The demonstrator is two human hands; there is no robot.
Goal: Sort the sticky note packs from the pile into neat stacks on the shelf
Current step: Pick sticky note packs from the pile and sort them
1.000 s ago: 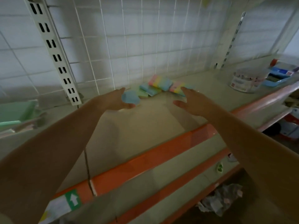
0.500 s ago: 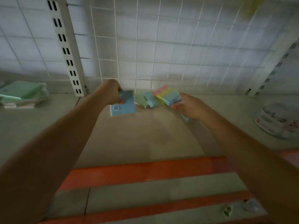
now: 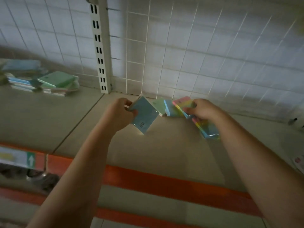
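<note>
My left hand (image 3: 119, 111) grips a blue sticky note pack (image 3: 144, 115), lifted off the beige shelf (image 3: 172, 145) and tilted. My right hand (image 3: 203, 109) holds a rainbow-striped pack (image 3: 206, 128) that slants down toward the shelf. Between my hands a small pile leans at the back grid: a green pack (image 3: 160, 104), a blue pack (image 3: 170, 109) and a pink-and-yellow pack (image 3: 183, 102) touching my right fingers. Stacked packs (image 3: 56, 83) in green, blue and white sit at the shelf's far left.
A white wire grid (image 3: 181, 55) backs the shelf, with a slotted upright post (image 3: 100, 46) left of the pile. An orange shelf lip (image 3: 156, 180) runs along the front, with a label strip (image 3: 16, 157) at the left. Lower shelves lie below.
The view has swung left and down. My left hand has lifted the blue pack off the shelf and tilted it. My right hand has closed on the rainbow pack and drawn it from the pile.
</note>
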